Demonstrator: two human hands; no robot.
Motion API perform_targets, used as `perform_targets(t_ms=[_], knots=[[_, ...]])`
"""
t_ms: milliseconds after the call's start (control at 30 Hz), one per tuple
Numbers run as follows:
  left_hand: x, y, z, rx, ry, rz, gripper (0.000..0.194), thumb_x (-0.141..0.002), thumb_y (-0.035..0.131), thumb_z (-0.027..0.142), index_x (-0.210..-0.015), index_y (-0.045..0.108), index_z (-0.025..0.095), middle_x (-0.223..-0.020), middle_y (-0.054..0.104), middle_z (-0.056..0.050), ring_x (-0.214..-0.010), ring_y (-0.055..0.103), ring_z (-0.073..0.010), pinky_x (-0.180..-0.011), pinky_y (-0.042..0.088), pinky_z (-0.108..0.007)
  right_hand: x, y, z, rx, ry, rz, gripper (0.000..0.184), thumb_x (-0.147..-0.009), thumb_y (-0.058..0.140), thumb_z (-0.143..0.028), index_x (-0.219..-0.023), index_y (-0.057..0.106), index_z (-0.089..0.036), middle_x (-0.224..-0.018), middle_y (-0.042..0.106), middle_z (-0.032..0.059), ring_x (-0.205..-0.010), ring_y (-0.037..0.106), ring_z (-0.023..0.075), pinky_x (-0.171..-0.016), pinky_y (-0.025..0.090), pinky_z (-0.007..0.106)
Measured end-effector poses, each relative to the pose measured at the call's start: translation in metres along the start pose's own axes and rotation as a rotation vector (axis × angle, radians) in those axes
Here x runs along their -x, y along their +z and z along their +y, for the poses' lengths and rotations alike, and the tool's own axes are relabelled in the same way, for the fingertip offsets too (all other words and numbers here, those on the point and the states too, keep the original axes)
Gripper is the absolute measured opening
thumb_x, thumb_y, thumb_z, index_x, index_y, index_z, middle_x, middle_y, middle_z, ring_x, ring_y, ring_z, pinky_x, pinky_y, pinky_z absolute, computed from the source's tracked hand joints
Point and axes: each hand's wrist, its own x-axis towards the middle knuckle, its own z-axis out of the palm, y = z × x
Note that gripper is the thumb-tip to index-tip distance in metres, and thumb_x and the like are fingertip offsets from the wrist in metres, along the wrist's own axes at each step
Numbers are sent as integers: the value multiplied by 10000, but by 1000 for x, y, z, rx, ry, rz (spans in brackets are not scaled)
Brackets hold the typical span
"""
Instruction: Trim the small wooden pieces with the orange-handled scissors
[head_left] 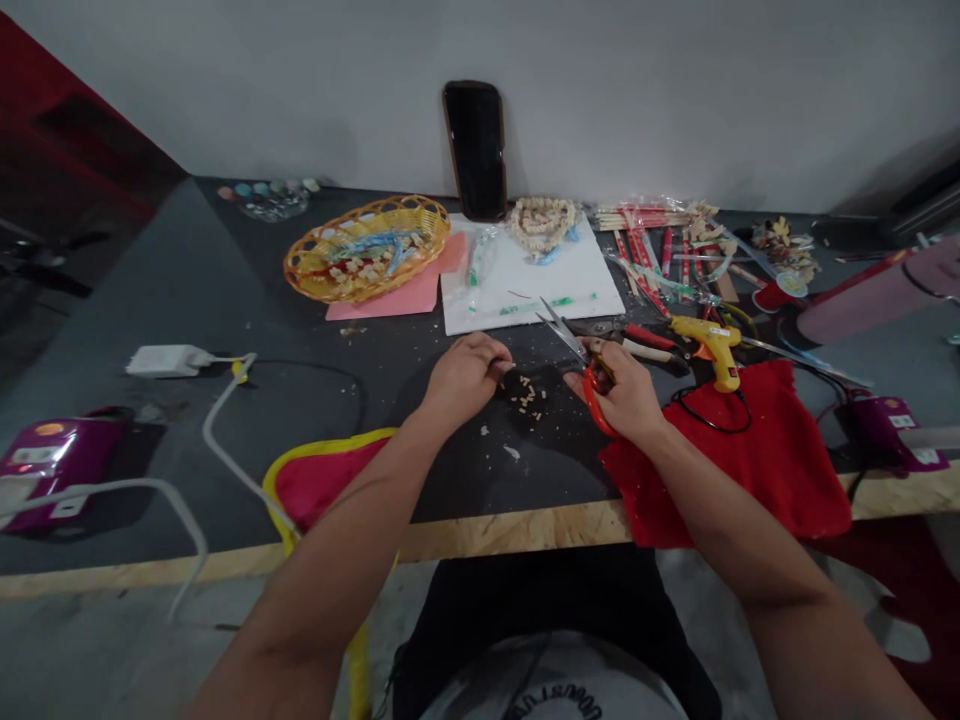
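My right hand point(626, 390) grips a pair of scissors point(564, 332) by the orange handles. The blades point up and left and stand apart. Close by on the left, my left hand point(466, 375) is closed, thumb and fingertips pinched together; whatever they hold is too small to make out. Several tiny pale cut bits point(529, 395) lie on the dark tabletop between the hands. Beyond the blades is a white board point(540, 285) with green-marked clear strips on it.
A wicker basket point(315, 285) with pale and blue pieces stands back left, near a phone point(477, 150) leaning on the wall. Right lie pliers point(652, 345), a yellow glue gun point(712, 345), a red cloth point(765, 460) and a pink bottle point(877, 300). A white cable point(225, 420) crosses the left.
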Motion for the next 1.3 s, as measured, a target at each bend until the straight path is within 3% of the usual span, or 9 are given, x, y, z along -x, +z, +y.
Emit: perform_targets(t_ms=[133, 233, 367, 867, 1100, 1300], knots=[[7, 1, 13, 432, -154, 6, 57, -726, 703, 201, -782, 692, 192, -729, 651, -13, -675, 528, -144, -669, 385, -251, 2, 1, -2, 41, -44, -26, 434, -844, 608, -488, -1176, 588, -209, -1036, 646, 86, -827, 607, 207, -731, 531, 338], [11, 4, 23, 780, -285, -33, 112, -701, 733, 225, -782, 679, 169, -687, 639, 0, -576, 478, -92, -578, 354, -213, 4, 3, -5, 144, -94, -64, 502, -826, 633, -486, -1239, 568, -209, -1096, 624, 107, -1051, 581, 267, -890, 521, 400], [15, 7, 33, 998, -358, -69, 179, -616, 771, 150, -778, 697, 143, -699, 628, -2, -575, 487, -70, -559, 366, -194, 5, 4, -8, 267, -141, -100, 557, -827, 632, -481, -1294, 546, -191, -1080, 600, 121, -1080, 553, 299, -936, 501, 445], [18, 14, 40, 1007, -421, -81, 190, -548, 789, 127, -696, 671, 144, -659, 641, 3, -582, 527, -85, -565, 378, -200, 9, 2, -18, 250, -104, -164, 521, -843, 619, -498, -1280, 556, -221, -1115, 626, 111, -1062, 589, 286, -900, 532, 427], [20, 15, 32, 753, -211, -47, 143, -645, 790, 237, -743, 709, 171, -718, 667, -5, -674, 566, -132, -672, 426, -239, 10, 0, -21, 225, -80, -176, 510, -845, 616, -505, -1268, 561, -226, -1123, 634, 107, -1063, 600, 280, -892, 538, 417], [21, 10, 34, 417, -33, -55, 47, -736, 659, 185, -695, 676, 172, -680, 640, 4, -645, 533, -126, -643, 407, -223, 8, -2, -21, 268, -152, -190, 603, -819, 636, -522, -1309, 530, -187, -1104, 604, 124, -1073, 558, 301, -932, 504, 448]])
